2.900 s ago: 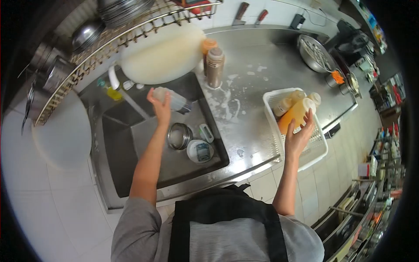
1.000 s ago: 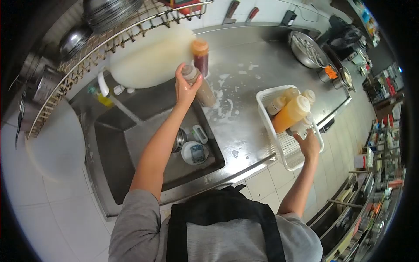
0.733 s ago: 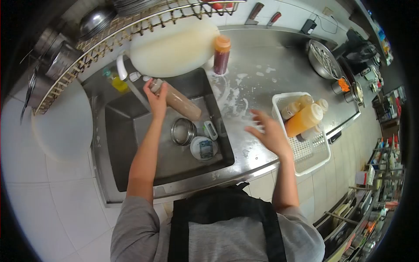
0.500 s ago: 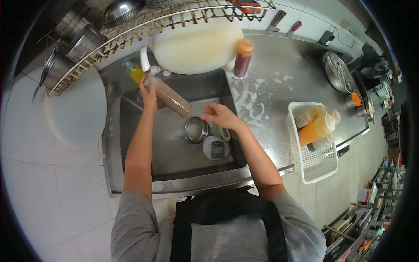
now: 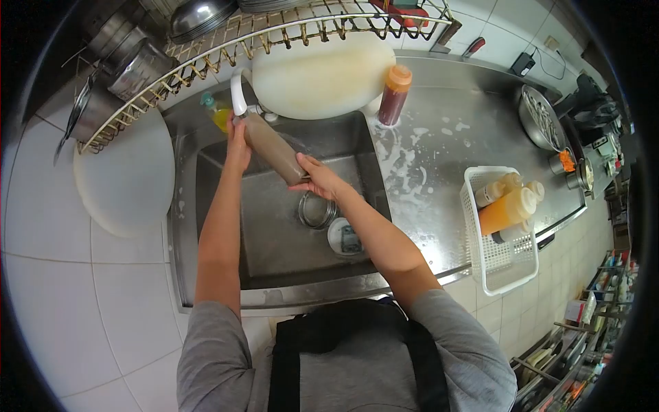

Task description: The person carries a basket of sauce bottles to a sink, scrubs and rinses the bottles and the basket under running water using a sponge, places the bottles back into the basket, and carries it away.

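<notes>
A squeeze bottle [image 5: 274,150] with brownish contents is held tilted over the sink [image 5: 274,257], under the white faucet [image 5: 238,95]. My left hand [image 5: 237,144] grips its upper end, close to the faucet mouth. Around its lower end my right hand [image 5: 318,177] is closed. Below that hand, on the sink floor, lie round metal rings or bowls [image 5: 317,210] and a white round dish [image 5: 343,237] with something dark on it. Behind my left hand stands a bottle of yellow liquid [image 5: 220,117] with a green top.
A red sauce bottle [image 5: 395,96] with an orange cap stands on the wet, foamy steel counter [image 5: 439,123]. To the right, a white basket [image 5: 504,271] holds several squeeze bottles. A wire rack [image 5: 274,34] hangs above; a cutting board [image 5: 322,79] leans behind the sink.
My right hand has moved left and taken hold of the lower end of the squeeze bottle. The camera view has shifted slightly, so the surroundings sit a little farther right.
</notes>
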`<state>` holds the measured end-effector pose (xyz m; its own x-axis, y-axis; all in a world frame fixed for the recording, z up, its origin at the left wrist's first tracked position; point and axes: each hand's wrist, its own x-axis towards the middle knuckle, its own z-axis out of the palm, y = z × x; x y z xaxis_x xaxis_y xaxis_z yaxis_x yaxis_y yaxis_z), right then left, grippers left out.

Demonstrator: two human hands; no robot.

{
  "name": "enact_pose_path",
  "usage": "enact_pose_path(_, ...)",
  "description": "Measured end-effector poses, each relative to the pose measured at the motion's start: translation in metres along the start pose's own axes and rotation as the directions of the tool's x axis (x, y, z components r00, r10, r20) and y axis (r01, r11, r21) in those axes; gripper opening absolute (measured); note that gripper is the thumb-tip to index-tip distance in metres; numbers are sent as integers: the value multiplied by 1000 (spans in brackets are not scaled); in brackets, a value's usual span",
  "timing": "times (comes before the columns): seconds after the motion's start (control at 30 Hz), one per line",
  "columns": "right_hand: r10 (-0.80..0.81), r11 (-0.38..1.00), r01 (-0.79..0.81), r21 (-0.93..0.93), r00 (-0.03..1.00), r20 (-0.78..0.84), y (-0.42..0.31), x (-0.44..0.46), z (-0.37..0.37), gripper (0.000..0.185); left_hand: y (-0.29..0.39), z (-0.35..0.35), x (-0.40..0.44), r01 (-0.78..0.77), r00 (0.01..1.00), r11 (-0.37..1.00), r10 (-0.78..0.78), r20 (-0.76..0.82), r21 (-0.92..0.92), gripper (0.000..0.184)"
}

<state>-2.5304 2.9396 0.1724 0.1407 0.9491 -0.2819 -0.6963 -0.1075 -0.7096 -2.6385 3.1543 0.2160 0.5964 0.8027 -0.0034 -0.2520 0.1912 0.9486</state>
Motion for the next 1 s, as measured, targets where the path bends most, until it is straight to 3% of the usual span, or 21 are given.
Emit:
enact_pose_path(0.1,-53,996,48,-77,996,-68,1,-6,1,62,-7,-6,4,82,996,967,-72,-48,240,71)
enact_pose_path(0.2,-65,977,46,-209,994,-88,2,-17,-6,70,23,30,-30,140,990,926,-136,-37,351,64)
enact_pose_path(0.3,-23,884,-18,-468,996,-82,-4,-41,-14,78,-4,42,-33,-218,972,881,159,170,419,62)
enact_pose_path(0.33,-71,848,3,-529,992,-107,-6,-50,-17,79,5,66,-50,-172,975,912,105,195,372,60)
enact_pose_path(0.43,-282,758,98,-645,941,-188,-13,-86,-16,82,-11,114,-69,-420,836,853,231,499,309,59)
enact_pose_path(0.5,-510,708,227,-669,820,-261,-27,-120,-13,84,-14,158,-86,-371,767,904,169,619,213,61)
enact_pose_path(0.53,-536,723,237,-649,784,-311,-30,-135,-20,80,-11,181,-92,-337,715,927,140,685,162,62)
enact_pose_path(0.63,-736,602,267,-752,552,-392,-56,-216,-12,72,-8,240,-81,37,575,988,103,812,-151,67)
enact_pose_path(0.7,-766,614,336,-714,471,-438,-73,-271,-8,71,-17,285,-58,-267,689,962,228,687,-52,72)
enact_pose_path(0.73,-782,609,339,-717,408,-471,-80,-298,-6,72,-35,306,-42,-553,635,831,466,616,-59,75)
enact_pose_path(0.77,-796,595,299,-746,347,-496,-89,-327,-3,76,-51,317,-27,-684,643,716,502,578,139,77)
enact_pose_path(0.8,-821,547,41,-836,221,-526,-95,-357,-1,78,-62,323,-12,-760,639,555,547,541,337,78)
enact_pose_path(0.83,-809,556,-89,-827,169,-562,-99,-383,-10,75,-72,330,0,-772,622,362,595,508,522,80)
enact_pose_path(0.87,-860,502,-61,-863,74,-505,-101,-402,-19,68,-78,338,6,-770,609,302,610,507,562,83)
enact_pose_path(0.9,-898,441,-46,-896,-22,-440,-104,-420,-28,62,-83,343,10,-768,616,318,605,504,556,81)
enact_pose_path(0.97,-898,438,-207,-875,-138,-418,-106,-453,-44,58,-92,350,15,-762,630,347,594,501,546,79)
enact_pose_path(1.0,-873,487,-228,-843,-135,-468,-105,-465,-54,59,-93,353,16,-746,646,359,593,481,560,78)
